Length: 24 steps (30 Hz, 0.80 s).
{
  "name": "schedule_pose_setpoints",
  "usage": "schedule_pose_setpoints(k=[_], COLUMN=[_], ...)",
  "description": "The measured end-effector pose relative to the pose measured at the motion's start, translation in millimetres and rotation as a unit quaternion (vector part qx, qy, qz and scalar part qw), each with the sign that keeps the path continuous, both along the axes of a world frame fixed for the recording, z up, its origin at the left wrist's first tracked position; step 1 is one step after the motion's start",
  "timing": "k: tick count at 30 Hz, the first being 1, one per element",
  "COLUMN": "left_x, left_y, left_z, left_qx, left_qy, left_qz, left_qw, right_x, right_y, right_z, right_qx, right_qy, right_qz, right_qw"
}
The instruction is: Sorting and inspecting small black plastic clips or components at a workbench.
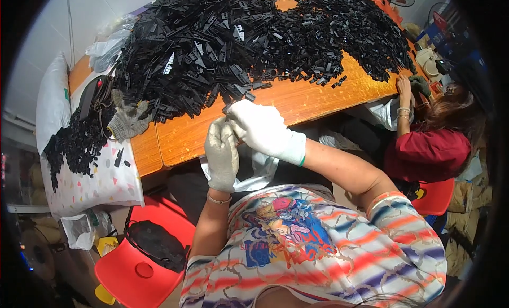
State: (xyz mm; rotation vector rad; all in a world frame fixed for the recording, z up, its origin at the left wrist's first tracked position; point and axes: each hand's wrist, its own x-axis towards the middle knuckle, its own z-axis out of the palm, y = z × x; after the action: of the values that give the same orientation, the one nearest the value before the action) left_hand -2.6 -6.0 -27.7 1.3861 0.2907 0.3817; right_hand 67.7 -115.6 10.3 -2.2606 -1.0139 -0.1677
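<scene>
Both my hands wear pale work gloves and meet over the near edge of the wooden table point(212, 141). My left hand point(221, 149) has its fingers curled in beside the right. My right hand point(262, 126) looks very bright, its fingers closed around something. A small dark piece point(228, 107) shows at its fingertips, too little of it to name. Just beyond my hands lies a big heap of black plastic parts point(212, 48), many long and flat, some with slots. A white plastic bag point(260, 170) hangs below my hands at my lap.
A grey knitted glove point(129, 117) and a smaller black heap point(79, 143) lie to the left, by a white sack point(52, 101). A red chair point(143, 271) with a black bag point(156, 245) stands at lower left. On the right, a person in a dark red top point(432, 151) reaches to the table.
</scene>
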Motion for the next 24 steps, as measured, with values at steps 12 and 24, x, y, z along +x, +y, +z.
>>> schedule_pose_setpoints(k=[12, 24], left_x=[17, 17], left_y=[-3, 2], left_z=[0, 17], left_qx=[0.062, 0.007], left_qy=[0.034, 0.034], left_qz=[0.013, -0.094], left_qw=[0.997, 0.995], right_x=[30, 34], right_y=[1, -8], right_z=[-14, 4], right_qx=[-0.062, -0.053], right_qy=[-0.104, 0.141], right_qz=[0.085, -0.052], right_qw=[0.989, 0.987])
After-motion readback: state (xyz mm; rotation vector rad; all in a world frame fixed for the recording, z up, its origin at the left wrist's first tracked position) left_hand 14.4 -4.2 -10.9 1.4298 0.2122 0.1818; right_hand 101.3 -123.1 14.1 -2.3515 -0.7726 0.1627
